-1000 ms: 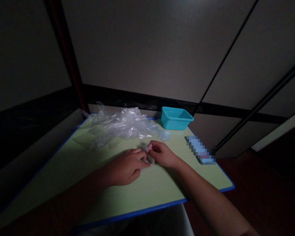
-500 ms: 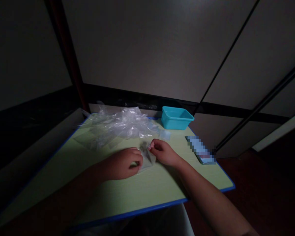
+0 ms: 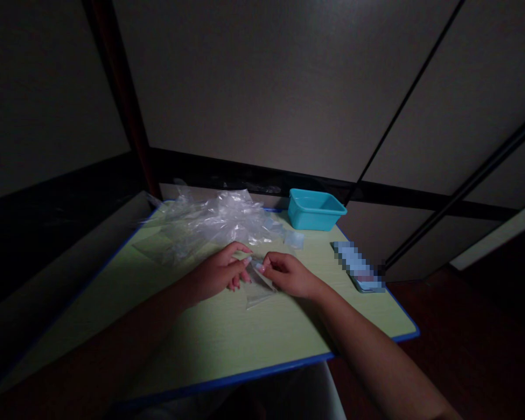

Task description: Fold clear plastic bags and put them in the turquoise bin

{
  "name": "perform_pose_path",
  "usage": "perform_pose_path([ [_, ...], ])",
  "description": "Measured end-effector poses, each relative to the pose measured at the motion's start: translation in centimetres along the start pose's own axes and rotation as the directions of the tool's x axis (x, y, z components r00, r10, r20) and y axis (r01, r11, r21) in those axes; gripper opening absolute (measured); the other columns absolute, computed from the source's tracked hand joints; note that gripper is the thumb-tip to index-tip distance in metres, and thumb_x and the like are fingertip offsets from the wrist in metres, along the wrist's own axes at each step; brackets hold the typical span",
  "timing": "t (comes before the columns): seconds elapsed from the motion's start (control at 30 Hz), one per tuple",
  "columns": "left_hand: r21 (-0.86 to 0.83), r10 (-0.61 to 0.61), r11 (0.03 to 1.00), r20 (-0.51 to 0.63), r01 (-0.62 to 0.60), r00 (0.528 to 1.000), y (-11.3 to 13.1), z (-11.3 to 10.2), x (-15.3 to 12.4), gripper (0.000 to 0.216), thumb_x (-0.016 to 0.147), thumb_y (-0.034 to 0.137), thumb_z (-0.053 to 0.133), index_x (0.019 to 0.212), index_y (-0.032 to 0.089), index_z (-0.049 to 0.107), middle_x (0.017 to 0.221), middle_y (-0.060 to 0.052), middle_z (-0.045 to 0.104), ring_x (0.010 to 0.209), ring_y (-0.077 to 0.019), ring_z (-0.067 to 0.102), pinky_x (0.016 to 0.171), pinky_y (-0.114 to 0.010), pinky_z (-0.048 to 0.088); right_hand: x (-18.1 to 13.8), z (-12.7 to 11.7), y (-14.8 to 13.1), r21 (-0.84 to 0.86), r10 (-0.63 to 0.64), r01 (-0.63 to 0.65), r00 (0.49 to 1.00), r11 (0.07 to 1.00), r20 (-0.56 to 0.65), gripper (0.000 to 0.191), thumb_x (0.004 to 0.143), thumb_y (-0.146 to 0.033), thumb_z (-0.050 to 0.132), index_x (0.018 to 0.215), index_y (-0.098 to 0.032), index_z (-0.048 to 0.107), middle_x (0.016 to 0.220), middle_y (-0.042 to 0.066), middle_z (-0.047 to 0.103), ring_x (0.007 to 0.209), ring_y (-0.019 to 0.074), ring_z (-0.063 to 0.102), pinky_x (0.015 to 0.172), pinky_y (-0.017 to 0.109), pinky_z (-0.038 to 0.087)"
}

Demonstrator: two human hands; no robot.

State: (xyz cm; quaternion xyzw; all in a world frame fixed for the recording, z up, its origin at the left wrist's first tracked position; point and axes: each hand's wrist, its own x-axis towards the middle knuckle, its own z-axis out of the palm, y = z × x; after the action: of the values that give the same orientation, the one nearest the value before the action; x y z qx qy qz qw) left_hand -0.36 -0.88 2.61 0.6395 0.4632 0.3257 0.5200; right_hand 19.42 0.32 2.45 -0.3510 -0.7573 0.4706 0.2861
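Observation:
A small clear plastic bag [image 3: 259,291] hangs over the table between my two hands, its lower corner pointing toward me. My right hand [image 3: 291,275] pinches the bag's upper edge between thumb and fingertips. To its left, my left hand [image 3: 221,271] has its fingers apart, the thumb tip close to the bag's upper left edge. Whether that thumb touches the bag I cannot tell. Just behind the hands spreads a heap of crumpled clear plastic bags [image 3: 227,219].
A turquoise plastic basket [image 3: 315,219] stands at the table's back right. Near it lies a small pale bluish piece [image 3: 294,240]. A phone-like flat object [image 3: 359,268], partly pixelated, rests by the right edge. The pale green table [image 3: 210,350] has a blue rim; wall panels rise behind.
My left hand has opened from a curled grip at the bag's left side and moved up toward its top edge. My right hand stays at the bag, which has tilted.

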Motion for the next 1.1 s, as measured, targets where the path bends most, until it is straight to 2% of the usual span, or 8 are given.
perform_pose_path([
  [0.13, -0.038, -0.09, 0.995, -0.07, 0.087, 0.994, 0.2, 0.3, 0.0, 0.038, 0.079, 0.048, 0.051, 0.103, 0.02, 0.042, 0.062, 0.003, 0.061, 0.041, -0.0102, 0.052, 0.041, -0.021, 0.04, 0.0, -0.1, 0.3, -0.065, -0.012, 0.014, 0.999, 0.998, 0.031, 0.032, 0.085, -0.043, 0.054, 0.068, -0.018, 0.045, 0.059, -0.006, 0.037, 0.055, 0.008, 0.032, 0.05, 0.021, 0.026],
  [0.27, -0.013, -0.114, 0.993, -0.056, 0.114, 0.992, 0.1, 0.5, -0.3, 0.04, 0.073, 0.045, 0.057, 0.101, 0.02, 0.043, 0.059, 0.005, 0.06, 0.039, -0.0095, 0.051, 0.04, -0.021, 0.04, 0.0, -0.1, 0.7, -0.071, -0.001, 0.007, 0.997, 0.997, 0.074, 0.023, 0.08, -0.033, 0.06, 0.069, -0.017, 0.048, 0.062, -0.004, 0.045, 0.057, 0.0086, 0.037, 0.052, 0.021, 0.03],
  [0.4, 0.003, -0.088, 0.996, -0.029, 0.088, 0.996, -0.1, 0.4, -0.3, 0.036, 0.068, 0.033, 0.058, 0.099, 0.019, 0.045, 0.056, 0.008, 0.057, 0.039, -0.0087, 0.051, 0.04, -0.02, 0.039, 0.0, -0.2, 0.8, -0.09, 0.015, -0.005, 0.994, 0.996, 0.108, 0.015, 0.074, -0.024, 0.065, 0.072, -0.016, 0.052, 0.063, -0.004, 0.049, 0.058, 0.0096, 0.042, 0.053, 0.021, 0.032],
  [0.53, 0.006, -0.086, 0.996, -0.014, 0.086, 0.996, -0.4, 0.3, -0.2, 0.036, 0.063, 0.024, 0.056, 0.097, 0.019, 0.045, 0.052, 0.01, 0.054, 0.038, -0.0087, 0.048, 0.039, -0.019, 0.038, -0.1, -0.2, 0.7, -0.099, 0.011, 0.005, 0.988, 0.995, 0.155, 0.015, 0.071, -0.02, 0.068, 0.072, -0.016, 0.054, 0.064, -0.004, 0.051, 0.059, 0.0098, 0.043, 0.053, 0.021, 0.033],
  [0.67, 0.057, -0.093, 0.994, -0.033, 0.095, 0.995, -0.7, 0.3, -0.1, 0.032, 0.064, 0.026, 0.055, 0.094, 0.019, 0.045, 0.052, 0.009, 0.052, 0.037, -0.0096, 0.048, 0.037, -0.02, 0.037, -0.2, -0.2, 0.5, -0.127, 0.026, -0.002, 0.981, 0.992, 0.191, 0.015, 0.071, -0.019, 0.069, 0.073, -0.015, 0.055, 0.064, -0.004, 0.052, 0.058, 0.009, 0.044, 0.054, 0.02, 0.033],
  [0.87, 0.179, -0.009, 0.984, -0.084, 0.024, 0.996, -1.4, 0.6, 0.1, 0.022, 0.072, 0.032, 0.052, 0.089, 0.02, 0.047, 0.055, 0.008, 0.049, 0.038, -0.01, 0.047, 0.036, -0.02, 0.034, -0.2, -0.3, 0.5, -0.18, 0.003, 0.036, 0.977, 0.983, 0.214, 0.014, 0.07, -0.017, 0.07, 0.075, -0.015, 0.057, 0.065, -0.004, 0.053, 0.059, 0.0087, 0.045, 0.054, 0.019, 0.034],
  [1.1, 0.21, 0.053, 0.977, -0.078, -0.036, 0.996, -1.9, 0.8, 0.2, 0.022, 0.068, 0.024, 0.057, 0.088, 0.02, 0.051, 0.059, 0.007, 0.051, 0.049, -0.0105, 0.048, 0.045, -0.019, 0.032, -0.3, -0.1, 0.5, -0.217, -0.005, 0.06, 0.969, 0.974, 0.247, 0.011, 0.071, -0.016, 0.071, 0.073, -0.015, 0.059, 0.066, -0.004, 0.055, 0.06, 0.0088, 0.047, 0.056, 0.019, 0.035],
])
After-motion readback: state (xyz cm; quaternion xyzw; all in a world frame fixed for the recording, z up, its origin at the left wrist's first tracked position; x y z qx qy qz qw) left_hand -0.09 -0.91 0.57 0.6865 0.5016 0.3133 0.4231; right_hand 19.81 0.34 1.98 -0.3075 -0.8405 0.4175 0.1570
